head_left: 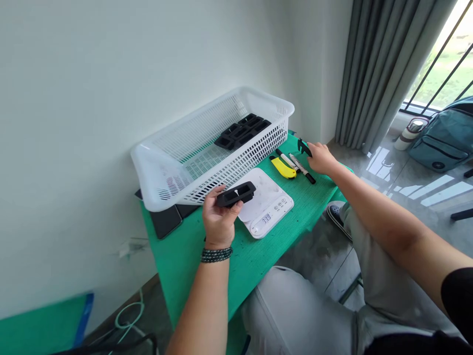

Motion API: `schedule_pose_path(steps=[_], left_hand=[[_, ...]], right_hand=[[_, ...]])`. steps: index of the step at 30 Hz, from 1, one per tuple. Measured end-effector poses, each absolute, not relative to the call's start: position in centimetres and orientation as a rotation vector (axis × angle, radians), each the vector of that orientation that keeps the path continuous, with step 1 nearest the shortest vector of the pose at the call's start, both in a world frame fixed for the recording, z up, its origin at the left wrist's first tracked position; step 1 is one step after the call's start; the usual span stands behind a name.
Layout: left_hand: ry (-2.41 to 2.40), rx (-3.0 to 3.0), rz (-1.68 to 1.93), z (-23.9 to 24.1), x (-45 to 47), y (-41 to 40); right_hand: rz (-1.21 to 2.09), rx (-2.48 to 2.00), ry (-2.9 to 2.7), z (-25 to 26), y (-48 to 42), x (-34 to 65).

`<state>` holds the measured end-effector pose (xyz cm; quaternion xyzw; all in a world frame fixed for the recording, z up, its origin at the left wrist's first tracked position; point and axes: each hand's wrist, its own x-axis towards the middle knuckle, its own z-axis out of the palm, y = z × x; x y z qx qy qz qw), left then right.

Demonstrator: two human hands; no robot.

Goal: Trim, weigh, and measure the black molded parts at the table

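My left hand is closed round one end of a black rectangular part with a hollow middle, held above the near left side of a white digital scale. A small white mark shows inside the part. The scale's display is lit, but its digits are hard to read. Over at the table's right end, my right hand grips a black caliper, its jaws pointing left. Beside the caliper lie two marker pens and a yellow utility knife.
A long white plastic basket stands along the wall, with several similar black parts at its right end. A dark phone-like slab lies by its front left corner. Green cloth covers the table; my knees are below its near edge.
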<state>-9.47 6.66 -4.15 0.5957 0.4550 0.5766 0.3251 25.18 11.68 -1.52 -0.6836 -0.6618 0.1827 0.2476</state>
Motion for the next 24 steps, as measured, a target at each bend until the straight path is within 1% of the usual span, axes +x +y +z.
schedule_pose_path(steps=[5, 8, 12, 16, 18, 24], left_hand=[[1.246, 1.625, 1.472, -4.0, -9.2, 6.4], [1.252, 1.673, 1.461, -3.9, -8.9, 6.3], [1.255, 1.742, 1.464, -3.6, -8.6, 6.1], [1.255, 1.785, 1.464, -3.4, -8.5, 6.0], [1.253, 1.806, 1.459, -3.3, -8.5, 6.0], [1.19, 1.84, 1.451, -3.9, -8.8, 6.3]], right_hand=[[0.172, -1.95, -1.831, -1.3, 11.0, 24.2], [0.095, -1.905, -1.85, -1.1, 10.4, 23.5], [0.088, -1.868, -1.894, -1.1, 9.5, 21.5], [0.207, -1.725, -2.162, -1.1, 8.3, 19.0], [0.205, -1.673, -2.257, -1.2, 7.8, 18.1], [0.177, -1.752, -2.289, -1.8, 7.9, 17.8]])
